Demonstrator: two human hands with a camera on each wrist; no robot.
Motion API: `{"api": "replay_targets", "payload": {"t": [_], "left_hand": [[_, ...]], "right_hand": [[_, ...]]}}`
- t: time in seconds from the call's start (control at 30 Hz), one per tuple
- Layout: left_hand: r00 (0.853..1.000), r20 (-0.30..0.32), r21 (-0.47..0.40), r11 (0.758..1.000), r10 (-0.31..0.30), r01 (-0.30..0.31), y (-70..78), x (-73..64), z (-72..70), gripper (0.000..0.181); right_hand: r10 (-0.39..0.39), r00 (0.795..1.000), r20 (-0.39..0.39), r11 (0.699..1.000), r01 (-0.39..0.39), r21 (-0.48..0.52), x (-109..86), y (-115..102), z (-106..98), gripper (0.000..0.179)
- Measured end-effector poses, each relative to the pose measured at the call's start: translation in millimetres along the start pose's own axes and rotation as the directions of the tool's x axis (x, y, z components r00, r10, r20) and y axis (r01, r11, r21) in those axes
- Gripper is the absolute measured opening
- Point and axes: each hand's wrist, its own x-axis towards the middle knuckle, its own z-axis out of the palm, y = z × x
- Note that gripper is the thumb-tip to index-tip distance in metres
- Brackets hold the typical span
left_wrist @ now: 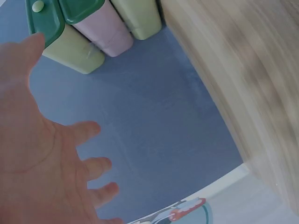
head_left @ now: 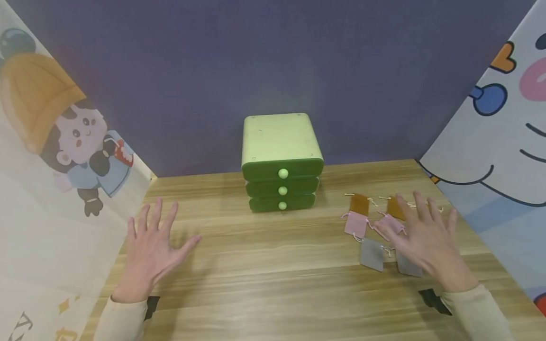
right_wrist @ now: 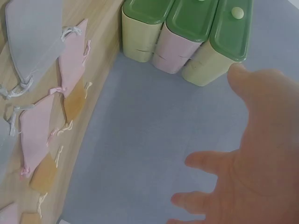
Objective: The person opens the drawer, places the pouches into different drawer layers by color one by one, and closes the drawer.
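Note:
My left hand point(head_left: 150, 253) hovers over the left side of the wooden table, fingers spread and holding nothing. On the right, my right hand point(head_left: 431, 244) is likewise spread and empty, above several small drawstring pouches that it partly covers. Brown pouches point(head_left: 359, 204) lie farthest back, pink pouches point(head_left: 356, 224) in the middle and grey pouches point(head_left: 372, 255) nearest me, all flat with pale cords. Between the hands, at the back, stands a small three-drawer cabinet point(head_left: 279, 137) with a pale green top, dark green fronts and round knobs. All its drawers are closed.
The wooden table point(head_left: 256, 284) reaches back to a dark blue wall point(head_left: 273, 57). A cartoon-printed panel point(head_left: 38, 213) rises along the left side, and another printed panel point(head_left: 503, 156) along the right. Black straps point(head_left: 435, 301) show at the wrists.

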Motion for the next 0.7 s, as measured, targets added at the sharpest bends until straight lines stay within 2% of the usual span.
{"api": "replay_targets", "payload": {"t": [0.27,0.5,0.7], "left_hand": [[1.0,-0.005,-0.006,1.0,-0.007,0.007,-3.7,1.3,2.3,0.101],[0.999,-0.033,-0.035,0.999,0.017,-0.019,-4.8,1.7,7.9,0.098],[0.998,-0.058,-0.096,0.995,0.033,-0.038,-4.5,0.9,11.0,0.09]], "right_hand": [[-0.006,1.0,-0.028,1.0,0.006,-0.006,-1.1,-2,-1,0.089],[0.003,0.999,-0.046,1.0,-0.002,0.017,-1.2,-6,4,0.091],[-0.05,0.989,-0.14,0.997,0.056,0.043,1.3,-9,10,0.089]]}}
